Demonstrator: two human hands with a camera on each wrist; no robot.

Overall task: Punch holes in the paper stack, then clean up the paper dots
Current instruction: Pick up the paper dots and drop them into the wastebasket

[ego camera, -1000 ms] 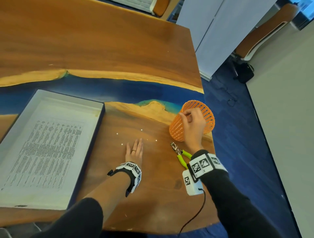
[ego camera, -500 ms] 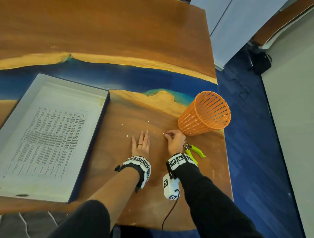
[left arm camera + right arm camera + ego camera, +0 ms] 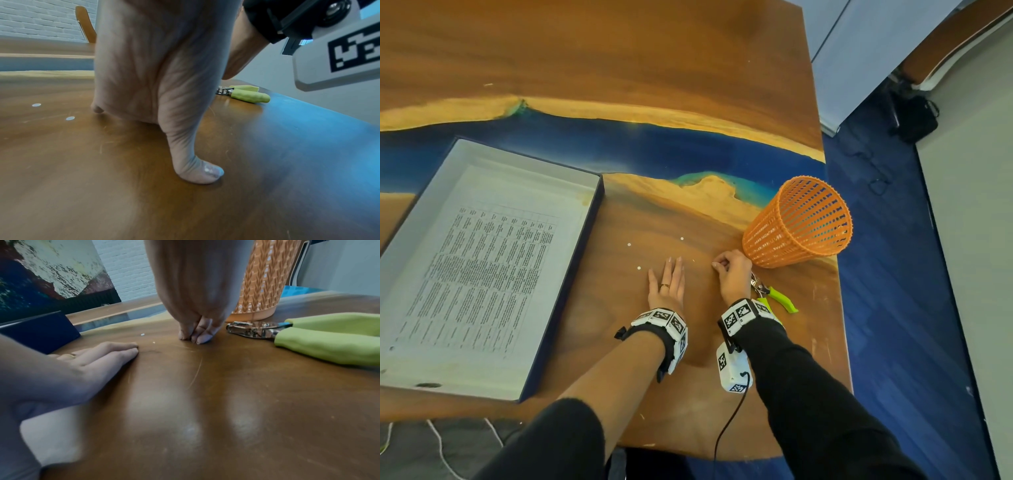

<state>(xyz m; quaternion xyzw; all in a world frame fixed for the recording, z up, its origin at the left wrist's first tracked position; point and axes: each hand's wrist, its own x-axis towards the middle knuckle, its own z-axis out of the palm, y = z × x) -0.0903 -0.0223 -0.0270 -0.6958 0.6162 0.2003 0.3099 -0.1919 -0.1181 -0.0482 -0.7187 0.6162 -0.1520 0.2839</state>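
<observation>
Small white paper dots [image 3: 629, 244] lie scattered on the wooden table [image 3: 592, 342]; two dots [image 3: 70, 118] show in the left wrist view. My left hand [image 3: 667, 284] lies flat and open on the table, thumb [image 3: 197, 172] pressed down. My right hand [image 3: 717, 264] stands beside it, fingertips [image 3: 194, 337] bunched in a pinch on the table top where a dot lay; the dot itself is hidden. The green-handled hole punch [image 3: 777, 298] lies just right of that hand. The printed paper stack [image 3: 482, 267] rests in a shallow box [image 3: 599, 205] at the left.
An orange mesh basket [image 3: 801, 222] stands upright by the table's right edge, just beyond my right hand, and also fills the back of the right wrist view as the basket [image 3: 267, 280]. The table's right edge drops to blue floor [image 3: 893, 308]. Cables hang below the near edge.
A second ago my right hand was at the basket's rim; it came down to the table beside the left hand and now pinches there. The left hand stayed flat.
</observation>
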